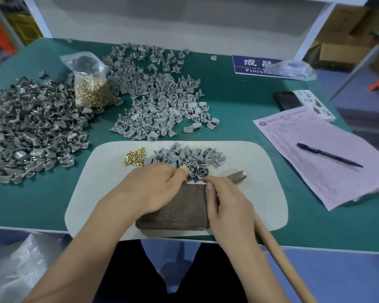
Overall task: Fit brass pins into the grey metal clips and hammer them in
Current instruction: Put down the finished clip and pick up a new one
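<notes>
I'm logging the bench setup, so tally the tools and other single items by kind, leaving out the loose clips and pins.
Hammer: 1
Metal block: 1
Bag of brass pins: 1
Pen: 1
Phone: 1
White mat: 1
Total: 6

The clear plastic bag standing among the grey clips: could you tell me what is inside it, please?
The clear plastic bag holds small brass pins in its lower half; its knotted top looks dark and unclear.
</notes>
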